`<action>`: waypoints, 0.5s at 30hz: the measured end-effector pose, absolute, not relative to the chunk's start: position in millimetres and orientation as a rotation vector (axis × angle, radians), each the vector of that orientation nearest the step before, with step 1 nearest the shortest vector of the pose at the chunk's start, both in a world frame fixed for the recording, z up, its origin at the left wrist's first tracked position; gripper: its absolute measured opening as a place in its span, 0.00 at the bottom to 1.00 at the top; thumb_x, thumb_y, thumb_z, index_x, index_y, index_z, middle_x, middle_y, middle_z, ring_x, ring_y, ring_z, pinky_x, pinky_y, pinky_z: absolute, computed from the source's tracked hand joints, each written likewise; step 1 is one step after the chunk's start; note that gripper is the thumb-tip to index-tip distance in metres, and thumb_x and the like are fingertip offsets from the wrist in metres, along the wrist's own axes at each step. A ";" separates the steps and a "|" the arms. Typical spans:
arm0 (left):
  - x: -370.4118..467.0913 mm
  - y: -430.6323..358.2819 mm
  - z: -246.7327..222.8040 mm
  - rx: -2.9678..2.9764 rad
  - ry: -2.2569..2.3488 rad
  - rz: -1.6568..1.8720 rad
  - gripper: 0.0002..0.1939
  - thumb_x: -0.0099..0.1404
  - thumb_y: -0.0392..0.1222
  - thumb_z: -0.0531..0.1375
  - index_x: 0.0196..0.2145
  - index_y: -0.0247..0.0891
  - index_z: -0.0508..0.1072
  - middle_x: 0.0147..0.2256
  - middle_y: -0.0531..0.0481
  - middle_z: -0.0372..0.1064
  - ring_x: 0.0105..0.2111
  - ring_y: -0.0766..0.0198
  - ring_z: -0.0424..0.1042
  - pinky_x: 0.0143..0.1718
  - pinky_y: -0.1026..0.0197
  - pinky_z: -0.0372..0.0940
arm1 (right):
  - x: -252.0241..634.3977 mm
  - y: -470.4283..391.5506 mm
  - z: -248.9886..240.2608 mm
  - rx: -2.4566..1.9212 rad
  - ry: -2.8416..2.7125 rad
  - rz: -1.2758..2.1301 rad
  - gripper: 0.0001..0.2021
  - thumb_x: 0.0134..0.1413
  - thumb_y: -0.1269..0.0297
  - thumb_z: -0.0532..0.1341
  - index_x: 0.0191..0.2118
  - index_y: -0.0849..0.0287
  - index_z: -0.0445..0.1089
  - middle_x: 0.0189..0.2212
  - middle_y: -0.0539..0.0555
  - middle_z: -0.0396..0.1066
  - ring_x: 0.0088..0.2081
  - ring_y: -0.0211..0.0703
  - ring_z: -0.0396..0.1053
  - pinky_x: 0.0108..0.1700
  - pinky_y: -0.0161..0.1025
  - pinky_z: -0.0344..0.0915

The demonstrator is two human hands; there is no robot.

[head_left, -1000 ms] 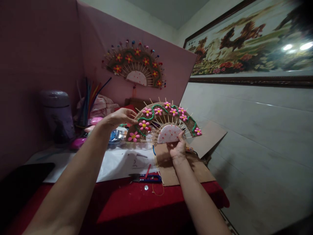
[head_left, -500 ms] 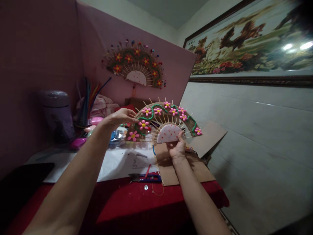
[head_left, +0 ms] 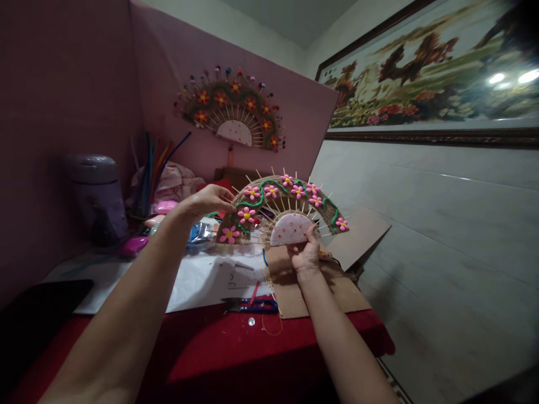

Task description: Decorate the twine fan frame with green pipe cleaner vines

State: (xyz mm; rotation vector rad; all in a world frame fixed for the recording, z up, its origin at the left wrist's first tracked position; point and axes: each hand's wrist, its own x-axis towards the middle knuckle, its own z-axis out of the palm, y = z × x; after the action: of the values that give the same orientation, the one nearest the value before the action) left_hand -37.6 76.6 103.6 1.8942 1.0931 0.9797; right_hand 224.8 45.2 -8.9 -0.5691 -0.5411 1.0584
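A fan-shaped craft (head_left: 290, 229) with pink flowers, a green wavy strand and thin sticks is held up above the table. My right hand (head_left: 306, 252) grips its pale, dotted half-round base from below, thumb in front. At the fan's upper left edge, my left hand (head_left: 213, 200) pinches the rim between thumb and fingers. Behind, a similar fan (head_left: 233, 133) with orange flowers and coloured tips hangs on the pink panel. Beneath the held fan lie a sheet of cardboard (head_left: 290, 297) and white paper (head_left: 197, 280).
Blue-handled snips (head_left: 252, 306) lie on the red cloth (head_left: 210, 348) near a small clear gem (head_left: 251, 321). A lidded bottle (head_left: 96, 196), coloured pipe cleaners (head_left: 154, 174) and pink packets (head_left: 135, 246) stand or lie at the left. A framed horse picture (head_left: 421, 84) hangs at right.
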 end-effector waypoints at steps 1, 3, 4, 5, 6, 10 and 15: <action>-37.6 76.7 103.4 1.893 1.096 0.985 0.17 0.38 0.42 0.68 0.28 0.32 0.76 0.26 0.50 0.72 0.26 0.65 0.67 0.31 0.61 0.60 | 224.9 45.6 -9.2 -0.567 -0.516 1.065 0.19 0.43 0.46 0.64 0.35 0.56 0.70 0.27 0.49 0.74 0.26 0.38 0.70 0.17 0.28 0.55; -37.7 76.4 103.2 1.888 1.100 0.996 0.17 0.38 0.42 0.68 0.29 0.32 0.76 0.26 0.50 0.72 0.27 0.64 0.67 0.32 0.60 0.61 | 225.3 46.0 -9.6 -0.555 -0.481 1.085 0.18 0.43 0.47 0.65 0.35 0.56 0.70 0.28 0.49 0.75 0.26 0.38 0.70 0.17 0.29 0.57; -37.9 76.2 103.3 1.887 1.097 1.000 0.17 0.38 0.42 0.69 0.29 0.32 0.76 0.26 0.50 0.72 0.27 0.64 0.68 0.32 0.60 0.61 | 225.6 46.1 -9.8 -0.547 -0.478 1.092 0.18 0.44 0.47 0.65 0.35 0.56 0.70 0.28 0.49 0.75 0.27 0.38 0.70 0.18 0.29 0.58; -38.2 76.1 103.3 1.884 1.091 1.004 0.17 0.39 0.42 0.69 0.29 0.32 0.76 0.26 0.49 0.72 0.27 0.64 0.68 0.33 0.60 0.61 | 225.9 46.2 -10.0 -0.541 -0.479 1.094 0.18 0.44 0.47 0.65 0.35 0.56 0.70 0.28 0.49 0.75 0.27 0.38 0.70 0.18 0.29 0.59; -38.7 76.2 103.4 1.880 1.083 1.009 0.18 0.39 0.43 0.69 0.29 0.32 0.77 0.26 0.49 0.72 0.27 0.64 0.68 0.33 0.60 0.61 | 226.2 46.3 -10.4 -0.535 -0.483 1.092 0.18 0.44 0.47 0.65 0.35 0.56 0.70 0.28 0.48 0.75 0.26 0.38 0.70 0.18 0.30 0.59; -41.2 77.4 103.2 1.857 1.040 1.008 0.19 0.39 0.46 0.70 0.29 0.32 0.76 0.26 0.49 0.72 0.27 0.64 0.68 0.33 0.60 0.61 | 226.9 46.6 -11.9 -0.523 -0.498 1.076 0.18 0.44 0.48 0.65 0.35 0.56 0.71 0.29 0.49 0.75 0.26 0.38 0.70 0.20 0.31 0.63; -40.7 77.0 102.1 1.858 1.042 1.010 0.20 0.37 0.42 0.70 0.31 0.32 0.76 0.29 0.49 0.74 0.29 0.63 0.69 0.35 0.59 0.63 | 226.9 46.5 -12.4 -0.513 -0.503 1.079 0.18 0.44 0.48 0.65 0.36 0.57 0.71 0.30 0.49 0.76 0.27 0.38 0.71 0.22 0.32 0.65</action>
State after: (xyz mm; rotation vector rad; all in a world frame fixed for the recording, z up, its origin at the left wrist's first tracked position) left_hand -40.7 77.0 102.1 1.8582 1.0422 1.0103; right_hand 226.9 46.5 -12.4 -0.5131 -0.5026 1.0786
